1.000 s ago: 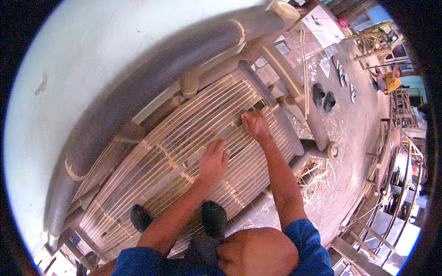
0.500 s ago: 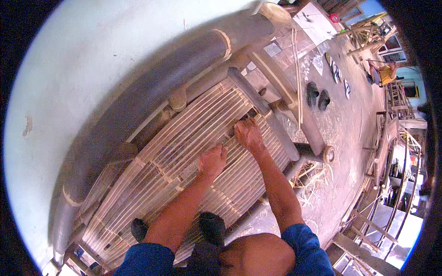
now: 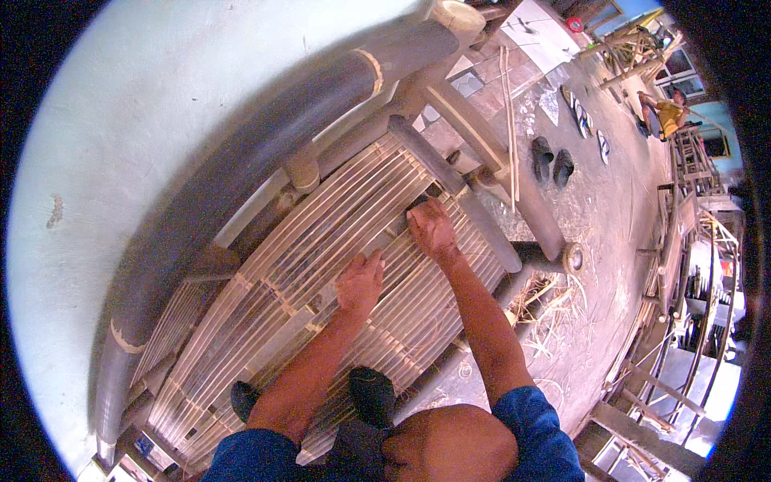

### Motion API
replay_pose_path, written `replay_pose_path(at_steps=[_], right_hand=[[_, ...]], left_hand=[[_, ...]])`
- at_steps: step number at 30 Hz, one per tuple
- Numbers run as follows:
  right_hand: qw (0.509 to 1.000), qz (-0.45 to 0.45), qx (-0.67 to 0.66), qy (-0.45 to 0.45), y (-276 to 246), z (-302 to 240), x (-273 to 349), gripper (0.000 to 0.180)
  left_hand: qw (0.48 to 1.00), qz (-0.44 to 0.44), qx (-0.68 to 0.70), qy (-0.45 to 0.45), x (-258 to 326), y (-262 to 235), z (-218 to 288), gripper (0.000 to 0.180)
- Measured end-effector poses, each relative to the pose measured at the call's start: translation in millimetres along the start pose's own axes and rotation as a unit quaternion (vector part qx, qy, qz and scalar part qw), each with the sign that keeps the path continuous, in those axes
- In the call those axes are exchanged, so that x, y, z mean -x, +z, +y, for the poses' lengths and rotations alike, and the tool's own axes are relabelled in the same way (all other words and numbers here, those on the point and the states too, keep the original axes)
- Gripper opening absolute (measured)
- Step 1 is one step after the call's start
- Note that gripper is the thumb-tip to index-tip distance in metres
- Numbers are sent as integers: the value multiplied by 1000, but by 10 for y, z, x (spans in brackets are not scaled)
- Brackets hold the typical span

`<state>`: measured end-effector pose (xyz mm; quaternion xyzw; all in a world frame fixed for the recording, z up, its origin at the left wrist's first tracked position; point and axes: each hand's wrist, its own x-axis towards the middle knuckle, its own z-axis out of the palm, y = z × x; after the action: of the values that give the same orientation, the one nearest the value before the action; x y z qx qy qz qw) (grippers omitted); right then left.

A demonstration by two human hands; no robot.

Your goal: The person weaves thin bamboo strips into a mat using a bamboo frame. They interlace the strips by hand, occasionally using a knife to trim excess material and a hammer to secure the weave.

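Observation:
I am over a bamboo bench whose seat is made of long, thin bamboo slats (image 3: 255, 299). My left hand (image 3: 359, 283) is low over the middle of the slats, fingers loosely extended and slightly apart, with nothing visible in them. Farther up and to the right, my right hand (image 3: 432, 228) is closed at the slats' far end, beside a dark gap near a thick end pole (image 3: 491, 229). What its curled fingers grip is hidden. Light lashings (image 3: 287, 303) cross the slats.
A thick dark bamboo rail (image 3: 269, 132) curves along the pale wall. Black slippers (image 3: 552, 162), shavings (image 3: 548, 309) and long thin strips (image 3: 509, 128) lie to the right. Another person (image 3: 668, 115) sits far off near bamboo frames. My dark-shod foot (image 3: 371, 395) is on the slats.
My left hand has shifted slightly left and its fingers have loosened from a closed shape. My right hand stays closed at nearly the same spot on the slats. The view has turned slightly.

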<state>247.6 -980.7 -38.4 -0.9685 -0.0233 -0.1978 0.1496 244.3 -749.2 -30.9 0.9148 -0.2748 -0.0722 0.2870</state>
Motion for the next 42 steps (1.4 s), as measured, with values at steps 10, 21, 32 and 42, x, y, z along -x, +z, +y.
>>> replay_pose_path(at_steps=[10, 21, 32, 42], right_hand=[[1000, 8, 15, -11, 30, 27, 53, 10], [1000, 8, 19, 5, -40, -105, -58, 12], [999, 13, 39, -34, -13, -109, -33, 11], [998, -42, 34, 42, 42, -49, -21, 20]], left_hand=[[996, -83, -15, 35, -13, -225, -2, 35], [997, 11, 9, -74, 1456, -1069, -576, 36], [989, 13, -93, -115, 1858, -1229, -985, 28], [996, 43, 3, -77, 1855, -1087, -1140, 31]])
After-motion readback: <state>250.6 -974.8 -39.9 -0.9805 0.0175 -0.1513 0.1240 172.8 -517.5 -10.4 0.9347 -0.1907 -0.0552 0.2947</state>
